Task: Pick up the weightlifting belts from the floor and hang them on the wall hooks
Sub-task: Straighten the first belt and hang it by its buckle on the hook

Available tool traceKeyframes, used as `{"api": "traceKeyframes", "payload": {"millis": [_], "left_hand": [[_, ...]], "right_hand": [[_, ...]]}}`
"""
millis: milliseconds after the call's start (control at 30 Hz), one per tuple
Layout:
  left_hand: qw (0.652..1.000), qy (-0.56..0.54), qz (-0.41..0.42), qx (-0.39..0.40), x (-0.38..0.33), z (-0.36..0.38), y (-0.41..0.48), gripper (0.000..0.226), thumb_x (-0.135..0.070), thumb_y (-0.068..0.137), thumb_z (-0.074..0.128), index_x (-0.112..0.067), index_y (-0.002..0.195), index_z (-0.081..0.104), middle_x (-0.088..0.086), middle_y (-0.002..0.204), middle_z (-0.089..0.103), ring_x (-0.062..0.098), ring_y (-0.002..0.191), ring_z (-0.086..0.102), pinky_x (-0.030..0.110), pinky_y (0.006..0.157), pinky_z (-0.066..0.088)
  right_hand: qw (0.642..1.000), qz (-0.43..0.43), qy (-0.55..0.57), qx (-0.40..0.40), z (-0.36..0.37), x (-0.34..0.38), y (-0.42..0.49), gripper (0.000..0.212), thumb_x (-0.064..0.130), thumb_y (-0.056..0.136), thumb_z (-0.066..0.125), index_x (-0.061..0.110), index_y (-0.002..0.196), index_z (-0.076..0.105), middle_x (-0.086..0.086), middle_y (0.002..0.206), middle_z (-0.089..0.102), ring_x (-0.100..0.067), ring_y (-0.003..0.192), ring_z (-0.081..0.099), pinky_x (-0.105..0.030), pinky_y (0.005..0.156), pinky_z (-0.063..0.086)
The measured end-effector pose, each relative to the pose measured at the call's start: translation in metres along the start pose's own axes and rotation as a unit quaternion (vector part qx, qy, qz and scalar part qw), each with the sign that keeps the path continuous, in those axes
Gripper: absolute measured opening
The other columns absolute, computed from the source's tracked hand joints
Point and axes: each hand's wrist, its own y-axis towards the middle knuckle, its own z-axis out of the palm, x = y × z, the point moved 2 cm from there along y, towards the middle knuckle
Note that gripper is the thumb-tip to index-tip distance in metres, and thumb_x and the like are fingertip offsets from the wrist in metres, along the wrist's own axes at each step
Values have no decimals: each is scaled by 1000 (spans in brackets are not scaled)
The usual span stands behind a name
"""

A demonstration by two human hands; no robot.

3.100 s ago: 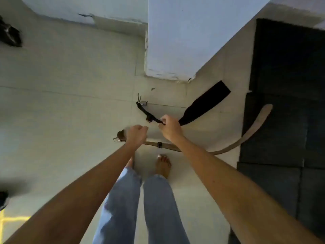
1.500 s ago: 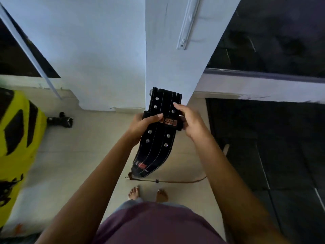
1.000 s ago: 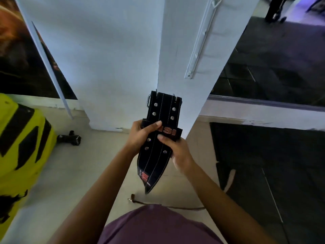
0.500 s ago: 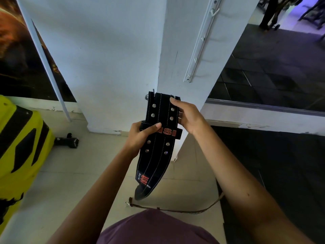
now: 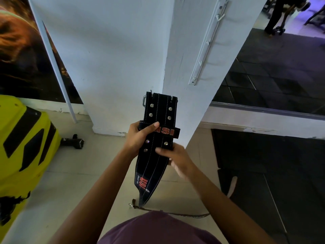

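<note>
- The black belt (image 5: 159, 138) is held upright in front of the white pillar (image 5: 190, 67), buckle end uppermost and tapered end hanging down.
- It is gripped by the left hand (image 5: 139, 136) at its keeper loop, thumb laid across the front; the right hand (image 5: 175, 160) is closed on its right edge just below.
- A second, brown belt (image 5: 168, 211) is left lying on the floor (image 5: 73, 182), just beyond the hanging tip.
- The hook rail (image 5: 207, 43) is fixed to the pillar face, well above the belt; one larger hook (image 5: 219, 16) is seen near its top.
- A miss is judged likely if the buckle is not opened toward a hook, since the lower hooks look small.
- The belt could slip off and drop if it is hung by stiff leather alone.
- The brown belt could be trodden on or tripped over when the rail is approached.
</note>
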Motion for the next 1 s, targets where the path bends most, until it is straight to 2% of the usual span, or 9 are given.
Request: {"api": "traceKeyframes", "payload": {"millis": [100, 200, 300, 400, 533, 633, 700, 900, 1000], "left_hand": [[1000, 2, 3, 26, 2, 4, -8, 23, -17, 84, 68, 4, 92, 67, 12, 82, 73, 24, 73, 72, 30, 63, 57], [999, 7, 2, 44, 3, 9, -13, 24, -17, 83, 68, 4, 97, 68, 12, 86, 74, 25, 78, 73, 31, 68, 59], [999, 7, 7, 43, 3, 13, -18, 24, -16, 83, 68, 3, 97, 67, 14, 88, 74, 26, 79, 73, 31, 68, 58], [1000, -4, 7, 27, 5, 10, -20, 25, -17, 84, 68, 6, 96, 66, 19, 89, 71, 29, 79, 71, 36, 69, 58], [999, 24, -7, 46, 11, 5, -24, 28, -22, 83, 69, 3, 96, 68, 24, 94, 72, 37, 84, 71, 45, 75, 56], [998, 14, -23, 59, -5, 8, -18, 22, -27, 85, 66, -5, 87, 68, 9, 77, 73, 25, 71, 71, 33, 63, 56], [998, 12, -25, 52, -25, 10, -4, 26, -31, 85, 66, -6, 92, 68, 4, 78, 71, 19, 70, 69, 30, 61, 54], [993, 53, -14, 102, -35, 15, 13, 31, -9, 79, 71, 0, 108, 65, 12, 95, 73, 25, 85, 72, 34, 73, 58], [985, 26, -59, 157, 3, 10, -4, 38, -13, 76, 73, 0, 111, 63, 18, 105, 71, 31, 95, 70, 38, 84, 56]], "right_hand": [[995, -42, 78, -51, -14, 45, 14, 25, 21, 86, 71, 9, 108, 70, -11, 103, 76, -30, 100, 71, -44, 88, 57], [991, -71, 58, -100, -30, 78, 22, 16, 20, 84, 73, 9, 95, 72, -10, 91, 73, -29, 91, 70, -49, 89, 56], [996, -68, 37, -42, -29, 82, 16, 18, 23, 81, 76, 15, 96, 74, -8, 98, 75, -27, 96, 72, -44, 88, 57], [999, -39, 14, 5, -20, 56, 0, 21, 16, 77, 78, 23, 96, 74, -2, 99, 78, -21, 96, 73, -39, 82, 58], [998, -49, 17, -43, -16, 29, -10, 29, 11, 78, 77, 23, 104, 72, -2, 103, 77, -19, 98, 73, -43, 87, 57], [995, -74, 5, -62, -18, 29, -12, 31, 8, 76, 79, 19, 105, 72, -4, 101, 78, -20, 95, 74, -44, 87, 58], [995, -88, 2, -56, -17, 29, -14, 32, 7, 76, 79, 16, 105, 72, -4, 100, 78, -21, 95, 74, -41, 87, 58], [989, -116, 15, -93, -20, 37, -12, 32, 7, 77, 77, 11, 108, 71, -11, 105, 76, -25, 99, 73, -47, 94, 55], [985, -124, 31, -117, -28, 45, -11, 30, 6, 77, 76, 7, 107, 71, -13, 105, 76, -26, 99, 72, -46, 95, 55]]}}
